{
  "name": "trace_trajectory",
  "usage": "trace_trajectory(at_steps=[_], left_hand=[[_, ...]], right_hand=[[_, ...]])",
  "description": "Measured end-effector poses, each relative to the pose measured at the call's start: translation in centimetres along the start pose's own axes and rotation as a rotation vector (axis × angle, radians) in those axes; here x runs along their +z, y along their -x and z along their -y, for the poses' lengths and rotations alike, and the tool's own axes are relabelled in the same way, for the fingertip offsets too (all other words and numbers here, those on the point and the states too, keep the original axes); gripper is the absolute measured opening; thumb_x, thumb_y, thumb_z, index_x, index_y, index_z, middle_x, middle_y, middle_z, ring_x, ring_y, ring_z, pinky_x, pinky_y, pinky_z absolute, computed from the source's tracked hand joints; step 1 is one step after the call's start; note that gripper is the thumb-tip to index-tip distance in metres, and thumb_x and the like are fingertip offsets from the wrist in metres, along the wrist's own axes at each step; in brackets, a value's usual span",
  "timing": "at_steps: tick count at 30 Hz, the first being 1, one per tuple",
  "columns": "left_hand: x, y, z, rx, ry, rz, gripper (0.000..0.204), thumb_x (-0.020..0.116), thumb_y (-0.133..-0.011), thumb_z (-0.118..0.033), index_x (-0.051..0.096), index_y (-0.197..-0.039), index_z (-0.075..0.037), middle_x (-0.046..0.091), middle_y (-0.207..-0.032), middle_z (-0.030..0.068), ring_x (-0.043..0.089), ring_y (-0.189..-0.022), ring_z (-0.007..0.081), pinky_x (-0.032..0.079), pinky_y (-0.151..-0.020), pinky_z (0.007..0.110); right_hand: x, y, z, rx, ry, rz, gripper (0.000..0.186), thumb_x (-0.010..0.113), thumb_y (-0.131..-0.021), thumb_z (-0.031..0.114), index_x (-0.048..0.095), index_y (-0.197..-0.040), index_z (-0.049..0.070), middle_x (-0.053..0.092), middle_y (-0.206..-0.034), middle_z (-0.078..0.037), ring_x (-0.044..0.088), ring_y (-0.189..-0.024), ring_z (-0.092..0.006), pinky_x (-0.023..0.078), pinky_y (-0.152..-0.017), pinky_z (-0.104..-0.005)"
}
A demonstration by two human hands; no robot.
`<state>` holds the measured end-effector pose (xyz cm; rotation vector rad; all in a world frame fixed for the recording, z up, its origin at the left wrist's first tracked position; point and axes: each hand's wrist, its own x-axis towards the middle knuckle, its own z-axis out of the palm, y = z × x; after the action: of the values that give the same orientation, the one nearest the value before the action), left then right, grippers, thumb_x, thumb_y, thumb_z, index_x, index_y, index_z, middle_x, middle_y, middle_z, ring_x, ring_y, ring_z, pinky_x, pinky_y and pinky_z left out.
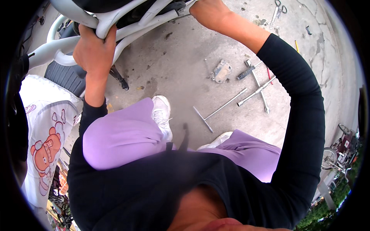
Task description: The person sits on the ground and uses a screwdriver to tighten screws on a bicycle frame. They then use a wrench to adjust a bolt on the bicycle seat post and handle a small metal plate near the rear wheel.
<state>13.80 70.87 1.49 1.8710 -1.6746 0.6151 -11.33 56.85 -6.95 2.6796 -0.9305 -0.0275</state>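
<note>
My left hand (94, 49) is wrapped round a white tubular frame (135, 31) of what looks like a scooter, at the upper left. At the top edge, beside the far end of the same tubes, my right hand (210, 14) is closed. A thin dark rod shows just left of its fingers, but what the hand holds is mostly cut off by the picture's edge. Below the frame, a dark stand-like part (118, 78) reaches toward the ground. A ribbed dark footboard (66, 78) lies by my left wrist.
On the concrete lie a T-handle wrench (225, 105), a cross wrench (259, 91), a dark-handled tool (246, 73), a dirty metal part (221, 71) and scissors (276, 12). A cover with a cartoon bear (47, 148) hangs at the left. Bicycles (330, 157) stand far right.
</note>
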Motion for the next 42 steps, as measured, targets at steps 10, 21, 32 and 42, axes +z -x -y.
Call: trace_trajectory(at_steps=[10,21,32,42], left_hand=[[0.1,-0.4,0.0,-0.037,0.07,0.003,0.042,0.071,-0.074,-0.026,0.057,-0.104,0.0,0.066,-0.081,0.0158,0.066,-0.071,0.0301,0.048,-0.065,0.035],[0.9,-0.4,-0.1,0.149,0.206,-0.027,0.035,0.066,-0.08,-0.006,0.051,-0.108,0.009,0.065,-0.085,0.0149,0.065,-0.075,0.0172,0.051,-0.065,0.026],[0.9,-0.8,0.6,0.064,0.034,-0.041,0.034,0.068,-0.077,-0.021,0.059,-0.101,0.002,0.064,-0.085,0.018,0.064,-0.07,0.0324,0.048,-0.063,0.036],[1.1,-1.4,0.5,-0.003,-0.051,0.001,0.048,0.07,-0.072,-0.032,0.052,-0.102,0.0,0.064,-0.07,0.0138,0.063,-0.063,0.0348,0.048,-0.057,0.04]], right_hand=[[3.2,1.0,-4.1,0.001,-0.119,-0.19,0.013,0.06,-0.073,0.022,0.064,-0.067,0.01,0.062,-0.065,-0.008,0.063,-0.063,-0.0247,0.047,-0.054,-0.0387],[23.2,-4.7,5.0,0.586,-0.476,-0.261,0.033,0.05,-0.088,0.04,0.065,-0.098,0.011,0.048,-0.128,-0.008,0.039,-0.123,-0.0273,0.028,-0.097,-0.0551],[23.9,-2.4,4.4,0.285,-0.547,-0.293,0.026,0.057,-0.084,0.038,0.069,-0.095,0.018,0.053,-0.124,0.001,0.035,-0.126,-0.0255,0.026,-0.096,-0.0584],[17.3,6.5,7.7,0.365,-1.235,0.002,0.03,0.056,-0.087,0.034,0.059,-0.095,0.006,0.059,-0.071,-0.019,0.058,-0.068,-0.0388,0.045,-0.061,-0.0443]])
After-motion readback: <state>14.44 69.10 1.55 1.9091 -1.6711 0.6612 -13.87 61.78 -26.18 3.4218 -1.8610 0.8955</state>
